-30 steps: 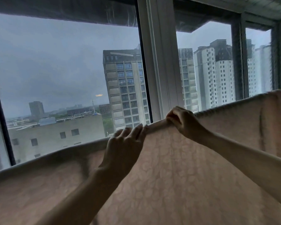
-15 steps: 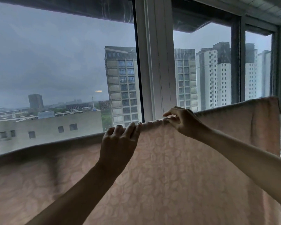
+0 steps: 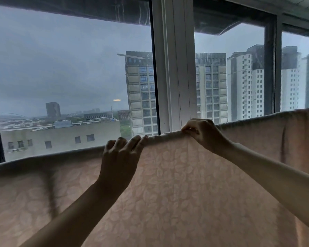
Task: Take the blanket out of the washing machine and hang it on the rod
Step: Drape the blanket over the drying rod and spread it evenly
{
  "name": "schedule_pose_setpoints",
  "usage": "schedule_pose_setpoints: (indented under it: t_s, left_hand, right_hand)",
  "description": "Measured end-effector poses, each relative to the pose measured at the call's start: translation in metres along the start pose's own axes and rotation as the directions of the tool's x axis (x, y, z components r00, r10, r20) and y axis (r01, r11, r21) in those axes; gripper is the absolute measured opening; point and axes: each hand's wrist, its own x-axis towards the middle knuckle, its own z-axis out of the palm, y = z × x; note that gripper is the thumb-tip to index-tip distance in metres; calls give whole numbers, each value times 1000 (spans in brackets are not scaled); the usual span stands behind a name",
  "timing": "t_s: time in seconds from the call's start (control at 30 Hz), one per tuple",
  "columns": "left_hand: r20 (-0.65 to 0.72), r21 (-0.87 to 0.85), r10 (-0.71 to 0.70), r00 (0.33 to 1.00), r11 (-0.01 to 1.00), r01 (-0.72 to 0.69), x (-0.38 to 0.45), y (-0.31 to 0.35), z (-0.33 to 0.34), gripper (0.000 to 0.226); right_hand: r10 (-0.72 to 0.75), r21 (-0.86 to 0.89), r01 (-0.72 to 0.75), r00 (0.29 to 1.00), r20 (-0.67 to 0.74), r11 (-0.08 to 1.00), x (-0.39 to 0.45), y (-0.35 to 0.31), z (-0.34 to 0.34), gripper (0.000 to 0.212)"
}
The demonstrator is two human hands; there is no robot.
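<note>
Head view: no brand, label or readable writing shows anywhere, neither on the cloth nor on the buildings outside. The pale pink blanket with a raised leaf pattern (image 3: 177, 184) hangs as a wide sheet across the lower half of the picture, its folded top edge running from the left border up to the right border; the rod itself is hidden under that fold, so it cannot be seen directly. The left hand (image 3: 120, 157) reaches up to the top edge near its middle, back of the hand toward the camera, with its fingers (image 3: 135, 141) laid fairly straight over the fold and touching it; whether the thumb grips behind the cloth cannot be told. The right hand (image 3: 204, 134) sits just beside it, a little higher along the same edge, its fingertips curled and pinching the fold. The two hands are near each other but apart, with a short stretch of edge between them. Behind the blanket stands a white window frame post (image 3: 175, 68), with grey sky and tall grey-and-white apartment blocks (image 3: 243, 82) beyond the glass.
</note>
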Motion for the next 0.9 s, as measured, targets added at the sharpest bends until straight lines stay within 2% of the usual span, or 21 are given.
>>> schedule_pose_setpoints:
  t_s: [0.1,0.2,0.4,0.57,0.67,0.8,0.9]
  left_hand:
    - [21,21,-16,1000,1000,16,2,6,-2,46]
    - [62,67,-13,998,998,9,7,16,-6,46]
    - [130,66,82,988,994,-91,32,50,2,48]
    - [107,112,135,985,983,-147,52,78,27,51]
    - [39,116,116,993,986,-120,58,89,40,45]
    - [-35,102,62,997,993,-58,55,91,52,47]
    - [-48,114,38,998,993,-32,52,90,56,49]
  right_hand:
    - [-34,-121,24,996,-81,992,0,2,0,8]
    - [1,-100,-18,987,-162,995,1,9,-5,7]
    - [-14,-72,6,993,-114,997,-12,24,-3,5]
    - [-52,-52,48,995,-90,998,-11,28,-3,3]
    - [-75,-13,74,995,-60,997,-9,32,-4,4]
    - [34,47,-31,997,-63,998,-15,57,-12,19]
    - [41,40,-40,999,-7,998,-19,71,-16,20]
